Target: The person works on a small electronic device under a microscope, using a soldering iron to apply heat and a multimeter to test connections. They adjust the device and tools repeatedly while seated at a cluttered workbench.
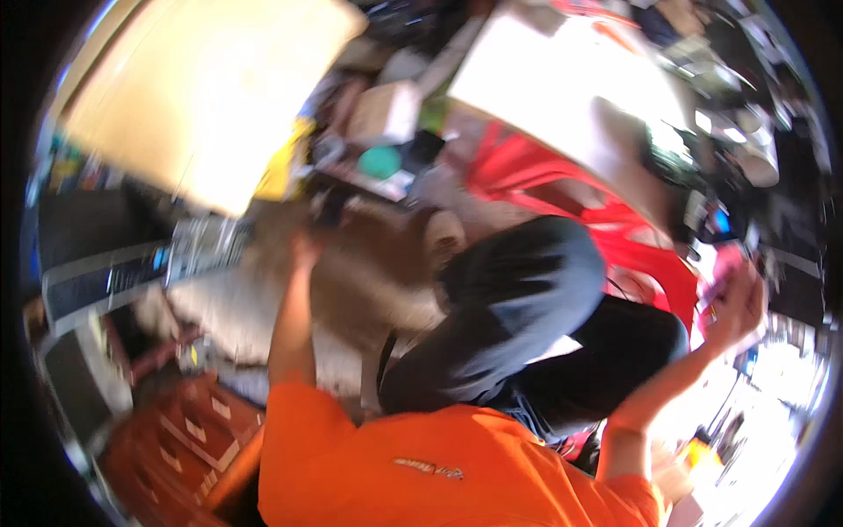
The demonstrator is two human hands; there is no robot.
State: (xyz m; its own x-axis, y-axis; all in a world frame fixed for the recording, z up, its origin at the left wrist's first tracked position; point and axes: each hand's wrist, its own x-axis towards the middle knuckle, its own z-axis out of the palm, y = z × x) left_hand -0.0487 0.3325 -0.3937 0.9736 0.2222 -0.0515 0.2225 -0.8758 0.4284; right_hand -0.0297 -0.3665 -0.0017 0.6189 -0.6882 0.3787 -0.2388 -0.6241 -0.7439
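Observation:
Motion blur smears much of the head view. My left hand (306, 252) reaches forward, left of my bent knees, its fingers too blurred to read. A brown surface (369, 263) lies just right of it, and a grey, ridged metallic-looking thing (206, 246) is to its left. My right hand (738, 307) is raised at the far right with fingers curled. A small pink-purple thing (722, 270) shows against those fingers; its kind is not clear.
A large tan board (202, 88) fills the upper left. A bright white table (562, 88) stands at the upper right, with a red plastic chair (536, 176) by it. A reddish-brown crate (180, 448) sits at the lower left, and a dark box-like thing (97, 237) above it.

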